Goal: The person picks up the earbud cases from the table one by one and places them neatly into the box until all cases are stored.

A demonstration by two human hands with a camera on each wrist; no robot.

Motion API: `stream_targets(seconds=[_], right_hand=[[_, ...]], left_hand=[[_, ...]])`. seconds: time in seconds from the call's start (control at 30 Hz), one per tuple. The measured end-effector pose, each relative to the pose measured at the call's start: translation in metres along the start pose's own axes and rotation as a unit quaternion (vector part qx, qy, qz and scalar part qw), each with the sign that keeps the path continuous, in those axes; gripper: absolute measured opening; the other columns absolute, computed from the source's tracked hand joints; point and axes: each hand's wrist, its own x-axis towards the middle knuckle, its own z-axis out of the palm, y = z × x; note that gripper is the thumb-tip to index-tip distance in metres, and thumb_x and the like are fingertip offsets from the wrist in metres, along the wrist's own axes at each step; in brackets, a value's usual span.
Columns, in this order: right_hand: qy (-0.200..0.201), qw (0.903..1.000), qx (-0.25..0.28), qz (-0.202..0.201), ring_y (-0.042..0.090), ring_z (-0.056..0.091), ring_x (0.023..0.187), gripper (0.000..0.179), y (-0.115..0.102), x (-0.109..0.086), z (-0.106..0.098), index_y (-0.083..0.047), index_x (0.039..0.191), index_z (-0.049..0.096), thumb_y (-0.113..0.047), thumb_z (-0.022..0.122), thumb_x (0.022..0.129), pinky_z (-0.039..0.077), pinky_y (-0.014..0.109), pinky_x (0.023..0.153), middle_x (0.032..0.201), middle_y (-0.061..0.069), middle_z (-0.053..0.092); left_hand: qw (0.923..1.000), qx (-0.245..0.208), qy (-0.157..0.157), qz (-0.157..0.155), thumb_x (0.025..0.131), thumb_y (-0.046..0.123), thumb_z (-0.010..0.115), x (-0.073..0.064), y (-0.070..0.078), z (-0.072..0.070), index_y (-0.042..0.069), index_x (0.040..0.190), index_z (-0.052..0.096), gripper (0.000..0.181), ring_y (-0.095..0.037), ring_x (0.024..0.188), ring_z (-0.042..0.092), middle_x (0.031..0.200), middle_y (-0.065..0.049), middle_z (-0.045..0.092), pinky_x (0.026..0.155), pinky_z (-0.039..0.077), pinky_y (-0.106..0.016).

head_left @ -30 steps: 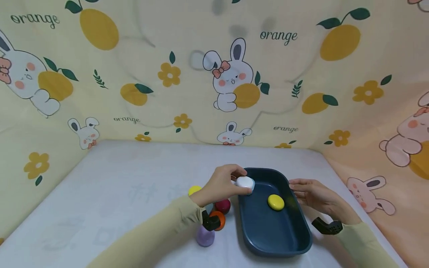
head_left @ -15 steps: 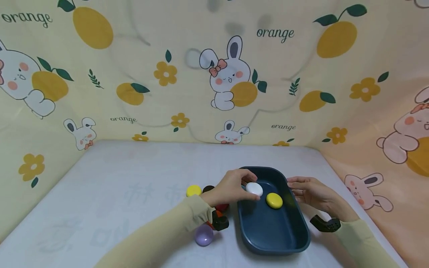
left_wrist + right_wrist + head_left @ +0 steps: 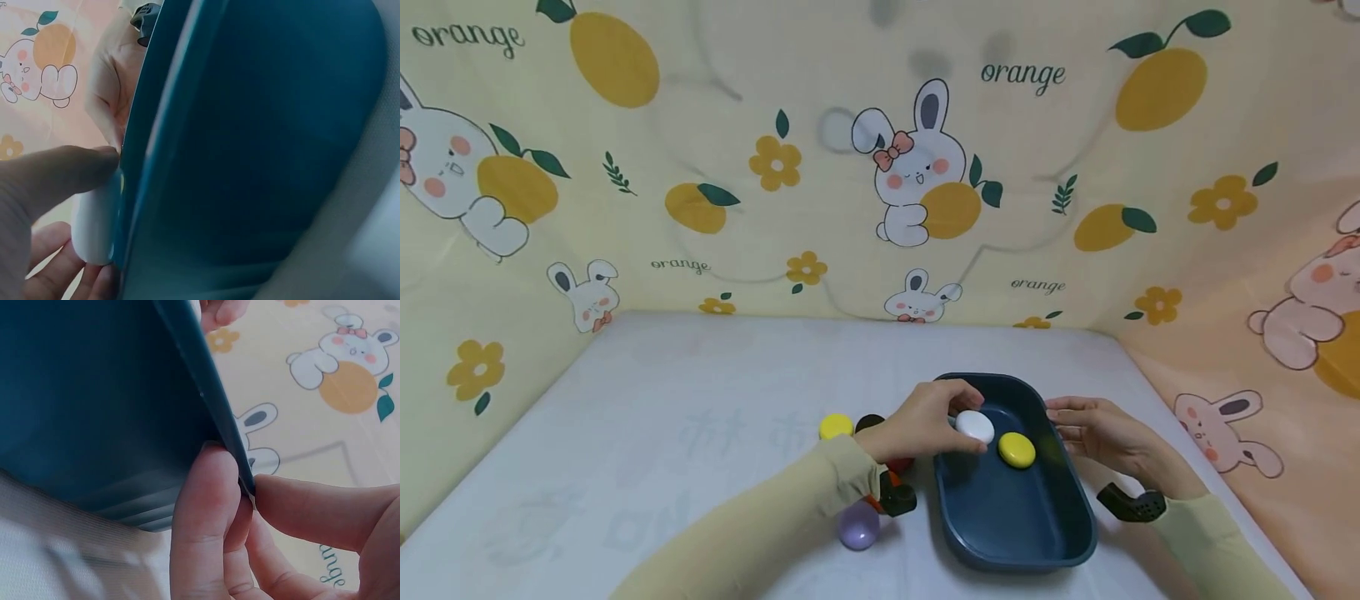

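My left hand (image 3: 921, 422) pinches a white rounded disc (image 3: 975, 427) between thumb and fingers, over the far left part of a dark blue tray (image 3: 1000, 521). In the left wrist view the disc (image 3: 97, 225) is tilted on edge, thumb above and fingers below. Inside the tray lies a yellow disc (image 3: 1017, 450), just right of the white one. My right hand (image 3: 1116, 442) is at the tray's right side. The right wrist view shows its thumb at the rim and its fingers (image 3: 209, 500) against the outer wall, holding the edge.
Left of the tray, partly behind my left wrist, sit a yellow disc (image 3: 837, 427), a black piece (image 3: 870, 422), a red piece (image 3: 901, 464), an orange piece (image 3: 874, 503) and a purple piece (image 3: 858, 527). A printed cloth backdrop (image 3: 820, 208) surrounds the white table (image 3: 700, 375).
My left hand has carried the white disc rightward, from the tray's left rim to over its inside, close to the yellow disc. The right hand stays at the rim.
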Motion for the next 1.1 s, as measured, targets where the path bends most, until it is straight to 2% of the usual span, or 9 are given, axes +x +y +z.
stream_targets(seconds=[0.17, 0.27, 0.4, 0.57, 0.87, 1.1], right_hand=[[-0.007, 0.9999, 0.007, -0.002, 0.021, 0.064, 0.089, 0.014, -0.001, -0.001, 0.0, -0.012, 0.11, 0.068, -0.012, 0.059, 0.1, 0.054, 0.035, 0.086, 0.105, 0.005, 0.07], [-0.015, 0.9998, 0.015, -0.001, 0.022, 0.064, 0.089, 0.014, -0.001, -0.001, -0.001, -0.01, 0.11, 0.068, -0.011, 0.058, 0.1, 0.054, 0.035, 0.086, 0.105, 0.006, 0.07], [-0.02, 0.9996, 0.019, 0.001, 0.022, 0.064, 0.088, 0.015, 0.0, 0.0, -0.001, -0.008, 0.112, 0.067, -0.011, 0.057, 0.101, 0.055, 0.035, 0.085, 0.105, 0.007, 0.069], [-0.016, 0.9998, 0.014, 0.002, 0.022, 0.065, 0.089, 0.016, 0.0, 0.0, -0.001, -0.008, 0.113, 0.066, -0.012, 0.058, 0.1, 0.055, 0.035, 0.085, 0.106, 0.008, 0.069], [-0.022, 0.9997, 0.013, 0.0, 0.023, 0.065, 0.097, 0.017, 0.0, -0.001, -0.002, -0.008, 0.115, 0.064, -0.011, 0.056, 0.101, 0.053, 0.038, 0.089, 0.11, 0.007, 0.068], [-0.021, 0.9996, 0.018, 0.001, 0.022, 0.066, 0.095, 0.016, 0.0, 0.0, -0.002, -0.008, 0.115, 0.065, -0.011, 0.056, 0.101, 0.053, 0.038, 0.088, 0.109, 0.007, 0.069]], left_hand=[[0.9999, 0.007, -0.007, -0.003, 0.079, 0.021, 0.085, -0.001, 0.002, -0.003, 0.004, 0.123, 0.061, 0.053, -0.009, 0.105, 0.059, 0.118, -0.002, 0.064, 0.092, 0.045, -0.018], [1.0, 0.003, 0.001, -0.007, 0.081, 0.022, 0.083, -0.003, 0.004, -0.008, 0.006, 0.124, 0.061, 0.051, -0.01, 0.108, 0.058, 0.121, -0.003, 0.063, 0.092, 0.044, -0.017], [0.9995, -0.012, 0.027, -0.01, 0.083, 0.023, 0.081, -0.009, 0.007, -0.017, 0.008, 0.123, 0.061, 0.047, -0.009, 0.107, 0.058, 0.118, 0.001, 0.063, 0.092, 0.045, -0.018], [0.9961, -0.05, 0.07, -0.017, 0.085, 0.023, 0.079, -0.018, 0.009, -0.032, 0.008, 0.122, 0.062, 0.043, -0.017, 0.107, 0.061, 0.115, 0.002, 0.065, 0.093, 0.047, -0.024], [0.9862, -0.075, 0.142, -0.04, 0.087, 0.02, 0.078, -0.057, -0.001, -0.079, 0.007, 0.121, 0.064, 0.039, -0.014, 0.103, 0.062, 0.115, -0.003, 0.065, 0.093, 0.05, -0.033], [0.9754, -0.074, 0.175, -0.112, 0.086, 0.024, 0.079, -0.092, -0.018, -0.104, 0.009, 0.121, 0.064, 0.041, -0.018, 0.103, 0.062, 0.115, -0.004, 0.064, 0.092, 0.051, -0.033]])
